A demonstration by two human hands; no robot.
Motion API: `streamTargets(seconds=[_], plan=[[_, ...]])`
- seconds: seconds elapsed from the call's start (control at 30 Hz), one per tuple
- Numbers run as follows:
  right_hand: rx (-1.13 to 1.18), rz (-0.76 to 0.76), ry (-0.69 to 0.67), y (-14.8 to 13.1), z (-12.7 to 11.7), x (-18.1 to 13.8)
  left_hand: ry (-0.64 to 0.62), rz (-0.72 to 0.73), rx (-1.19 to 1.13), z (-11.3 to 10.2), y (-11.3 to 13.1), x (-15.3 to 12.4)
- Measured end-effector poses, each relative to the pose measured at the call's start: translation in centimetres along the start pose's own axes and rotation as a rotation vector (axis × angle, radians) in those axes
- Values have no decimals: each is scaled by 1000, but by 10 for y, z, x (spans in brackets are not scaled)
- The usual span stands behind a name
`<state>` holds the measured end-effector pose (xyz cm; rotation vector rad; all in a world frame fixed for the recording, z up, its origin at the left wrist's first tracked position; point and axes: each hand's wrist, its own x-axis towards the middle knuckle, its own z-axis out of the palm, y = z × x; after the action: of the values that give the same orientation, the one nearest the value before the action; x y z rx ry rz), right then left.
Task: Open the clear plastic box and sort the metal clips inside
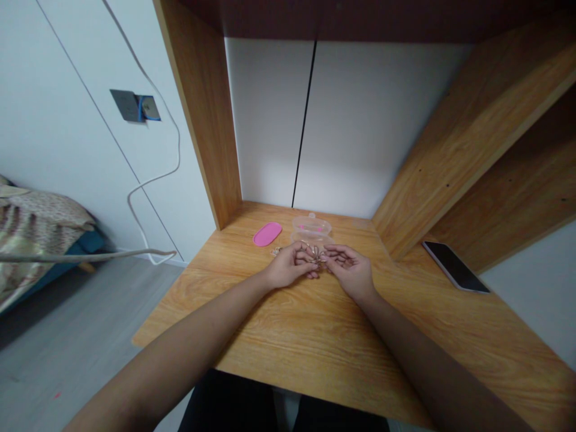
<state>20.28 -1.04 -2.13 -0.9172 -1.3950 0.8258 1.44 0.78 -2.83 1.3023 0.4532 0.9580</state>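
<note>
Both hands meet over the middle of the wooden desk (288,336). Between them is a small gold-brown piece of thin loops (317,253), shaped somewhat like a flower; its exact kind is too small to make out. My left hand (294,264) is closed on its left side, thumb and fingers pinching. My right hand (351,269) pinches its right edge with thumb and forefinger. Right behind the hands lies a clear plastic case (312,225) with its lid raised and pink spots showing. Beside my left hand is another small shiny loop piece (275,251), partly covered.
A pink oval tray-like piece (267,234) lies to the left of the case. At the right, a phone (455,266) rests by the wooden shelf panel (450,144). A white cable (177,150) hangs at the left near a wall socket (135,106).
</note>
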Motion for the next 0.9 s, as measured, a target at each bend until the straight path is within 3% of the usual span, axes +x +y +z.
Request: streamTargets(seconds=[0.23,0.4,0.57,0.9], plan=[[-21,52,-129,3,1,-2,14,47,-5,0,1,1],[-145,-36,-214,3,-1,-1,6,33,12,-2,-2,2],[-174,-84,-143,3,0,-1,9,29,45,-2,0,2],[47,28,-94,-1,-1,2,141,58,48,-3,7,4]])
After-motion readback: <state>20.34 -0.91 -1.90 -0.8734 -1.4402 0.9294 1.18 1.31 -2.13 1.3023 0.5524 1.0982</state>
